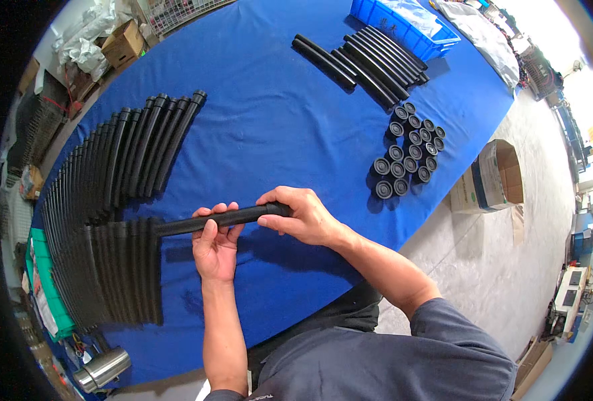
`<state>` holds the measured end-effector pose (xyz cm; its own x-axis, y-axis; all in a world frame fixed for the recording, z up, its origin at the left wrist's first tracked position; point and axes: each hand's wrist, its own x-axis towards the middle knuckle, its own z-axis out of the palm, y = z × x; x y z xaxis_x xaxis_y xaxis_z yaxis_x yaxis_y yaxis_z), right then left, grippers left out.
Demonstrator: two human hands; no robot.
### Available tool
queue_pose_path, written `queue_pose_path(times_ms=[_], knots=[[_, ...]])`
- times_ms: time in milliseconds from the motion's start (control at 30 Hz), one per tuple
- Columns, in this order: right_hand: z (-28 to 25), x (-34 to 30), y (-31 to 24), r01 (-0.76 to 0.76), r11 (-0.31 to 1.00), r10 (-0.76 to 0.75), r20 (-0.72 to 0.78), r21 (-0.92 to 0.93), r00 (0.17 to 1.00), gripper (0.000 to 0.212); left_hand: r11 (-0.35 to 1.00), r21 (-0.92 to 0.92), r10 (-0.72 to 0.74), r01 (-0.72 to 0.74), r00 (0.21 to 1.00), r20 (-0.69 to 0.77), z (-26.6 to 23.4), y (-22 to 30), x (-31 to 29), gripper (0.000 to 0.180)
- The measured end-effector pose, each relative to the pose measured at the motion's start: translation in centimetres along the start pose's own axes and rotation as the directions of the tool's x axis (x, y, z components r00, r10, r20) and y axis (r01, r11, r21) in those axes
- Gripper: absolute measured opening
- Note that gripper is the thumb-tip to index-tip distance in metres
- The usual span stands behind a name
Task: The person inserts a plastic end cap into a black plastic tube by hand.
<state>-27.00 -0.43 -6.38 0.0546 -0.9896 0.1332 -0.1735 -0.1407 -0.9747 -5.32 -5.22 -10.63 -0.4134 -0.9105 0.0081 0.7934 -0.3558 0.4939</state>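
Note:
A long black tube [246, 215] lies nearly level across both hands, above the blue cloth. My left hand [217, 250] is closed round its middle, thumb in front and fingers behind. At the tube's right end, my right hand [306, 217] grips a wider black cap [279, 209], which sits on that end. The tube's left end reaches over a row of capped black tubes [122, 274]. Farther off to the left lies another fanned row of capped tubes [156, 144]. Loose round black caps [410, 152] stand grouped to the right of my right hand.
Plain black tubes [376, 60] lie at the far side beside a blue plastic crate [403, 27]. The blue tablecloth [269, 113] covers the table. An open cardboard box [487, 177] stands on the floor at right. A shiny metal cylinder [102, 369] is at the near left corner.

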Motion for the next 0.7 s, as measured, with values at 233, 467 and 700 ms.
queue_pose_path(times_ms=[233, 467, 700], knots=[[-0.3, 0.0, -0.3, 0.201, 0.963, -0.208, -0.021, -0.177, 0.978, 0.031, 1.0, -0.019, 0.003, -0.004, 0.998, -0.063, 0.8, -0.1, 0.0, 0.021], [-1.0, 0.1, -1.0, -0.055, 0.989, 0.072, 0.116, -0.136, 0.991, 0.035, 1.0, -0.009, -0.001, 0.0, 0.998, -0.058, 1.2, 0.0, 0.0, 0.022], [-0.3, 0.0, 0.1, 0.305, 0.93, -0.311, 0.003, -0.204, 0.95, 0.04, 1.0, -0.028, 0.004, -0.006, 0.999, -0.049, 0.8, -0.1, 0.1, 0.023]])
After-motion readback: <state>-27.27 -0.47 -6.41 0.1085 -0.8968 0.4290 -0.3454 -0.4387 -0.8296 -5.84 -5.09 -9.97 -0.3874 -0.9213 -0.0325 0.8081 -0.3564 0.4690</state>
